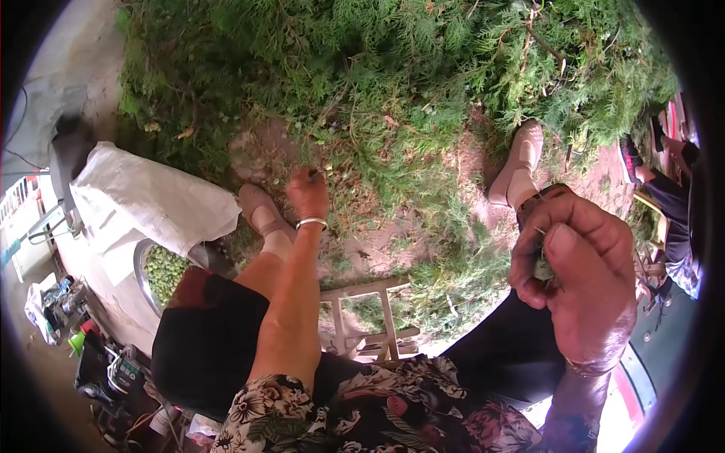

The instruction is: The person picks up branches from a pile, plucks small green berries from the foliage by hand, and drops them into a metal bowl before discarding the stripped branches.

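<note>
My left hand [308,198], with a bangle at the wrist, is closed above the littered ground beside my left shoe [260,208]. A small dark bit shows at its fingers, too little to name. Close to the camera on the right, my right hand [585,272] has its thumb and fingers pinched together. Thin stem-like bits peek out between them, but what they hold is mostly hidden. In front of both hands spreads a pile of green conifer branches [362,53]. Small green pieces [168,273] fill a metal basin [140,264] at the left, partly under a white sack [155,196].
A wooden stool or frame [381,313] lies between my legs. My right shoe [525,147] rests at the pile's edge. Another person's dark-clothed leg [671,196] shows at the far right. Tools and clutter [113,362] crowd the lower left.
</note>
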{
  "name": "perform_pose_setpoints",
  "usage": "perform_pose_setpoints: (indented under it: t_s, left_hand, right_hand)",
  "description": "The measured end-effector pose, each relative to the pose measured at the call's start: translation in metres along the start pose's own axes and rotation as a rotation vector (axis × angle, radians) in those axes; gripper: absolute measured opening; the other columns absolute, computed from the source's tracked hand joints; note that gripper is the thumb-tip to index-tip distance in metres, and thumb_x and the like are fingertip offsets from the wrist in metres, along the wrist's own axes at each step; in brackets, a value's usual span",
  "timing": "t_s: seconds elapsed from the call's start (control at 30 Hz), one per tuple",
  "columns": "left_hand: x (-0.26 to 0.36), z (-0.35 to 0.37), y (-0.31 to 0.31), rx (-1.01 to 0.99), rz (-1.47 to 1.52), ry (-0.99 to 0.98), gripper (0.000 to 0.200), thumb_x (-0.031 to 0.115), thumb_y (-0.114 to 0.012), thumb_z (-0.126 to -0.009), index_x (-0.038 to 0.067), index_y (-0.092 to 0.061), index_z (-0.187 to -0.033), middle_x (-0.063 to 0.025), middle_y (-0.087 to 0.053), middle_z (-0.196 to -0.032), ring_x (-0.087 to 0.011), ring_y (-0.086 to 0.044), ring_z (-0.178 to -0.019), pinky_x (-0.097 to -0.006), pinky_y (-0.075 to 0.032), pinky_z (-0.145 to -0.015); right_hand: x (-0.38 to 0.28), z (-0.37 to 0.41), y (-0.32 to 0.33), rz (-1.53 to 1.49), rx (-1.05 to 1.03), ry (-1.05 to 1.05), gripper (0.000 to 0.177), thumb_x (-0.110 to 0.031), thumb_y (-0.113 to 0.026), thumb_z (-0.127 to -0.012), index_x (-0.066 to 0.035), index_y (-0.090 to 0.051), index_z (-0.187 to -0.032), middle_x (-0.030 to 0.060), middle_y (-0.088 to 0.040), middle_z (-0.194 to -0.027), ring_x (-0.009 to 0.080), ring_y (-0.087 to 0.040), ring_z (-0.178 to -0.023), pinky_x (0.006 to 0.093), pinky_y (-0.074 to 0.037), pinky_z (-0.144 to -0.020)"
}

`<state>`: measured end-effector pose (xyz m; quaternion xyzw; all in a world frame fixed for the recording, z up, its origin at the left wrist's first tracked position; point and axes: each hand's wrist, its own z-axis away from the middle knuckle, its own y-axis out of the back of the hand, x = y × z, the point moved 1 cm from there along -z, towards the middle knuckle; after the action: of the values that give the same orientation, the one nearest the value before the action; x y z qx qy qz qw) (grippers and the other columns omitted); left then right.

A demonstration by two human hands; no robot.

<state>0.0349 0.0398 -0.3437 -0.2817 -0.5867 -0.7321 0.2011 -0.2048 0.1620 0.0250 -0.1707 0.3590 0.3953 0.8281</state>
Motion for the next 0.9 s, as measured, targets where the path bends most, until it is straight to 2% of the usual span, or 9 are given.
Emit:
perform_pose_setpoints:
  t_s: [0.17,0.3,0.37,0.5,0.67,0.73,0.77,0.87,0.9]
  left_hand:
    - [0.019,0.001,-0.027,-0.039,-0.381,-0.151,0.022,0.009,-0.065,-0.073,-0.003,-0.064,-0.091,-0.0226,-0.065,-0.083,-0.0401,-0.062,-0.074,-0.0417,-0.05,-0.069]
    - [0.008,-0.01,-0.023,-0.134,-0.235,-0.182,0.02,0.005,-0.063,-0.074,-0.005,-0.061,-0.09,-0.0221,-0.065,-0.08,-0.0382,-0.063,-0.068,-0.0418,-0.052,-0.061]
    - [0.007,-0.01,-0.007,-0.222,0.583,0.47,0.017,0.0,-0.06,-0.074,-0.007,-0.059,-0.09,-0.0183,-0.062,-0.073,-0.0323,-0.064,-0.061,-0.0383,-0.054,-0.051]
    - [-0.003,0.004,0.026,-0.278,1.042,0.701,0.019,-0.002,-0.063,-0.075,-0.008,-0.058,-0.093,-0.0139,-0.058,-0.069,-0.0223,-0.061,-0.055,-0.0317,-0.053,-0.046]
    - [0.025,0.008,-0.005,-0.309,0.529,0.535,0.017,0.006,-0.07,-0.072,-0.005,-0.063,-0.083,-0.0127,-0.059,-0.065,-0.0225,-0.062,-0.059,-0.0323,-0.049,-0.047]
    - [0.035,0.005,-0.02,-0.249,-0.127,-0.047,0.019,0.014,-0.071,-0.072,-0.002,-0.064,-0.079,-0.0193,-0.064,-0.069,-0.0334,-0.064,-0.066,-0.0407,-0.05,-0.056]
    - [0.037,0.005,-0.026,-0.255,-0.307,-0.024,0.02,0.017,-0.069,-0.071,-0.001,-0.064,-0.078,-0.0235,-0.062,-0.072,-0.0384,-0.062,-0.072,-0.0426,-0.05,-0.065]
    - [0.002,-0.009,-0.042,-0.363,-0.187,-0.069,0.016,0.013,-0.066,-0.074,-0.002,-0.062,-0.074,-0.021,-0.062,-0.067,-0.0324,-0.064,-0.063,-0.0399,-0.05,-0.056]
    - [-0.001,-0.009,-0.039,-0.445,0.276,0.354,0.014,0.009,-0.065,-0.075,-0.003,-0.06,-0.073,-0.0165,-0.061,-0.063,-0.0231,-0.059,-0.05,-0.0346,-0.048,-0.046]
  right_hand:
    - [0.002,0.001,0.0,0.079,0.019,-0.015,0.031,-0.027,-0.061,-0.085,0.004,-0.056,-0.085,0.0091,-0.056,-0.07,0.0111,-0.053,-0.055,0.0203,-0.035,-0.043]
    - [0.003,0.0,0.003,0.066,0.019,0.008,0.03,-0.026,-0.061,-0.085,0.004,-0.057,-0.087,0.0093,-0.058,-0.07,0.0117,-0.054,-0.056,0.0203,-0.037,-0.043]
    - [0.003,0.0,0.006,0.054,-0.019,0.015,0.031,-0.027,-0.062,-0.085,0.004,-0.057,-0.088,0.0097,-0.059,-0.07,0.0114,-0.054,-0.057,0.0201,-0.037,-0.044]
    - [0.003,0.004,0.003,0.058,0.008,0.008,0.03,-0.026,-0.062,-0.085,0.004,-0.058,-0.087,0.0095,-0.059,-0.07,0.0111,-0.055,-0.057,0.0197,-0.037,-0.045]
    - [0.005,0.004,-0.003,0.089,0.042,0.062,0.029,-0.024,-0.061,-0.085,0.004,-0.058,-0.088,0.0088,-0.059,-0.069,0.0102,-0.054,-0.057,0.0194,-0.038,-0.046]
    - [0.005,0.003,-0.002,0.117,0.029,0.054,0.029,-0.024,-0.06,-0.085,0.004,-0.058,-0.087,0.0091,-0.06,-0.07,0.0099,-0.054,-0.057,0.0194,-0.038,-0.047]
    - [0.005,0.002,-0.001,0.144,0.012,0.047,0.028,-0.024,-0.06,-0.085,0.005,-0.058,-0.087,0.0093,-0.06,-0.07,0.0096,-0.054,-0.057,0.0194,-0.038,-0.047]
    - [0.005,0.002,-0.001,0.117,0.006,0.078,0.028,-0.023,-0.059,-0.086,0.005,-0.059,-0.085,0.0091,-0.06,-0.069,0.0089,-0.053,-0.056,0.0193,-0.039,-0.048]
    - [0.004,0.001,0.0,0.114,0.008,0.079,0.028,-0.023,-0.059,-0.086,0.005,-0.059,-0.085,0.0091,-0.06,-0.069,0.0089,-0.053,-0.056,0.0193,-0.039,-0.048]
